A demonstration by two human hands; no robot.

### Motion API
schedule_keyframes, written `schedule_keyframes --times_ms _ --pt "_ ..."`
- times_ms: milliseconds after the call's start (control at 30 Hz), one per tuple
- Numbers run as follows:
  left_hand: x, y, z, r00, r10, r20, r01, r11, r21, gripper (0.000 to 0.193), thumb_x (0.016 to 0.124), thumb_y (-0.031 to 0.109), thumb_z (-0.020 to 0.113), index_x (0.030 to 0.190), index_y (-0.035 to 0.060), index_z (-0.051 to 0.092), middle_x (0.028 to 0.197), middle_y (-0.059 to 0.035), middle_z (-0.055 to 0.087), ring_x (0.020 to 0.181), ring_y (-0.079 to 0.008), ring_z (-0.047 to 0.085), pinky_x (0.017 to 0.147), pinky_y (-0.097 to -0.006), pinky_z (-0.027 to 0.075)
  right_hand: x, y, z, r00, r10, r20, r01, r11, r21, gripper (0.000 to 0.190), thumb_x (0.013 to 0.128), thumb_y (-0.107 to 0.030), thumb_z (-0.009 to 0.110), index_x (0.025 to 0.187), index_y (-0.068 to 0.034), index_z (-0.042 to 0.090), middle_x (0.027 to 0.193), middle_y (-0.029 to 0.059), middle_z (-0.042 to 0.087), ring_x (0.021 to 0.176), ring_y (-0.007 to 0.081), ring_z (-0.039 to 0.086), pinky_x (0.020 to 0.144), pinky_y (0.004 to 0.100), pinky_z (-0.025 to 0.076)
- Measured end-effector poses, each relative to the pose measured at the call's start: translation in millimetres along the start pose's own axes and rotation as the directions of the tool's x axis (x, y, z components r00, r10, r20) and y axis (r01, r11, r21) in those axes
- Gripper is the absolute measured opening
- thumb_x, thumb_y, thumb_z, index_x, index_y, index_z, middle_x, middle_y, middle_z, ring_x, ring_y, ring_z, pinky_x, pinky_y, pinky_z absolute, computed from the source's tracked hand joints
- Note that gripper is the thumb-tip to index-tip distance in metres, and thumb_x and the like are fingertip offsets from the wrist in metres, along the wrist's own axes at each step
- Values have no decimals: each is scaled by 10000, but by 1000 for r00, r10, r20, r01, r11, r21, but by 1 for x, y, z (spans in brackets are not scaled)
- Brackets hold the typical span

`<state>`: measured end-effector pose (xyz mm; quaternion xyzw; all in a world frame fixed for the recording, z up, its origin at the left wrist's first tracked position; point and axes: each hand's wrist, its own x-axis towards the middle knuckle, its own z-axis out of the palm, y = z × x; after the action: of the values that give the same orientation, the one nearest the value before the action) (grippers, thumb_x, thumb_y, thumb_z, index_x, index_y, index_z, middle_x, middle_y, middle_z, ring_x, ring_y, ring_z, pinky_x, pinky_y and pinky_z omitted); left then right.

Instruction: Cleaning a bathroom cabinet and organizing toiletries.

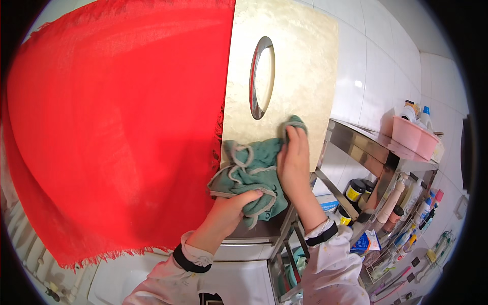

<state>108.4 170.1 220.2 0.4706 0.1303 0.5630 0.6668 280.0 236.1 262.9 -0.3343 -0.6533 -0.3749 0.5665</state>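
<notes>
A green towel (255,162) with pale edging hangs bunched between my hands, in front of a cream cabinet door (301,72). My left hand (228,211) grips its lower folds, thumb on top. With my right hand (296,164) I press another part of the towel against the door, below and to the right of an oval metal handle (252,76). Dark lettering shows on the cloth's lower part. Immediately left of the door, a large red cloth (126,114) with fringed edges hangs down.
At right stands a metal shelf rack (354,141) carrying a pink plastic basin (413,137) of bottles. Black-lidded jars (354,190) sit lower down. A wire basket (381,267) holds small items, white pipes (42,244) run at lower left, and white tiles (385,57) cover the wall.
</notes>
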Motion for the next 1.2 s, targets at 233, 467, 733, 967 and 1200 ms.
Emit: schedule_keyframes --times_ms 233,467,733,967,1200 --pt "-14 -50 -13 996 -8 -89 8 1000 -4 426 823 -58 643 1227 31 539 1122 -83 650 1036 -192 646 901 -361 544 -68 -16 -14 972 224 64 -227 973 48 491 871 75 501 1348 49 388 1312 294 434 1218 475 433 1047 473 357" --pt "-78 -81 -55 985 -74 -158 31 966 -256 314 891 55 654 1191 80 563 1122 -45 636 976 -166 651 810 -347 563 -101 -73 -70 862 13 506 -398 635 662 280 778 96 483 987 12 649 919 146 654 863 336 618 831 383 498" --pt "-164 -70 -71 973 144 -183 -165 981 -106 444 851 -25 651 1274 29 524 1174 -82 624 1027 -179 644 864 -317 557 -58 -155 -113 717 -264 645 -472 496 728 213 792 3 536 997 2 593 845 188 609 726 390 617 654 421 508" --pt "-212 -15 -44 935 254 -247 -281 956 -82 663 778 -21 670 1390 23 420 1324 -125 544 1189 -242 555 999 -397 467 -25 -219 -127 698 -683 213 526 692 494 249 732 -71 587 977 -107 615 773 43 642 592 188 616 526 307 484" --pt "-260 8 -54 838 364 -407 -383 923 37 794 728 -10 679 1454 29 359 1407 -149 493 1287 -281 498 1081 -449 411 85 -142 -49 999 19 -36 -3 911 412 174 870 -116 598 1034 -59 597 915 108 655 597 281 632 561 397 488"
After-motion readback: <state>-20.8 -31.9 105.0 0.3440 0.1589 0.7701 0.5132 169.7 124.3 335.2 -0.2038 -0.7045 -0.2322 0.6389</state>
